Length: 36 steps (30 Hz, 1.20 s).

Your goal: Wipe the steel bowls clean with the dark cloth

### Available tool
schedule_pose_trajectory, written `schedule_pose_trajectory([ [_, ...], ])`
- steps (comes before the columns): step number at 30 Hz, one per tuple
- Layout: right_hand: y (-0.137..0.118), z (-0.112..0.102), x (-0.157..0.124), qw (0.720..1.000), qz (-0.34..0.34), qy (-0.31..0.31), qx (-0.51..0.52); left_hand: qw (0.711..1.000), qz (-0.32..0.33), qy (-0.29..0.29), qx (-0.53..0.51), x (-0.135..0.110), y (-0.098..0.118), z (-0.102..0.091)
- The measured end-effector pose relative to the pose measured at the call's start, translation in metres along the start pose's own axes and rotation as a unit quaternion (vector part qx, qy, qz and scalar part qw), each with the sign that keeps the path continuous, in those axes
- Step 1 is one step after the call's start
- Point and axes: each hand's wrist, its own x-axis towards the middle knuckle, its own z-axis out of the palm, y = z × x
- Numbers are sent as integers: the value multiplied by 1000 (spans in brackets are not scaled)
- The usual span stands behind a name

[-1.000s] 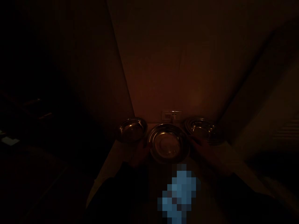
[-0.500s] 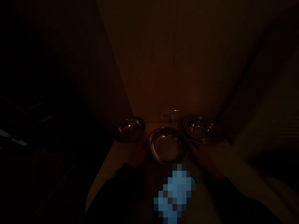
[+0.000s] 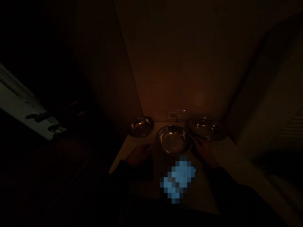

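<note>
On the dim tabletop (image 3: 229,154), the loosely curled left hand (image 3: 139,154) seems empty, the right hand (image 3: 203,149) lies half-open beside the middle bowl (image 3: 174,142), and lopsided pushing could knock the right-hand bowls (image 3: 204,128).

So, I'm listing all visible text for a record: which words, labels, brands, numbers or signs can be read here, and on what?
No readable text anywhere.
Phone: lit screen pixelated, unreadable.
Wall socket: too small and dark to make out any marking.
Middle metal bowl, left metal bowl, right metal bowl: no lettering shows in this dim light.
</note>
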Motion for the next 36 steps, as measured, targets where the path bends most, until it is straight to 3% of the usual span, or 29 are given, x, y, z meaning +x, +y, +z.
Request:
schedule_pose_trajectory([
  [6,1,-2,-5,1000,-9,27,5,992,-11,-35,117,-19,-14,-13],
  [16,4,0,-5,999,-21,45,-7,977,-24,-113,179,-12,-18,-18],
  [21,4,1,-5,999,-24,40,-9,971,-20,-125,201,-13,-16,-19],
  [24,4,1,-4,999,-25,39,-6,978,0,-129,164,-14,-10,-24],
  [29,5,1,-4,999,-29,46,-5,994,30,-105,15,-15,8,-35],
  [36,3,-3,-10,996,-57,72,-2,981,47,-99,-159,-9,35,-35],
])
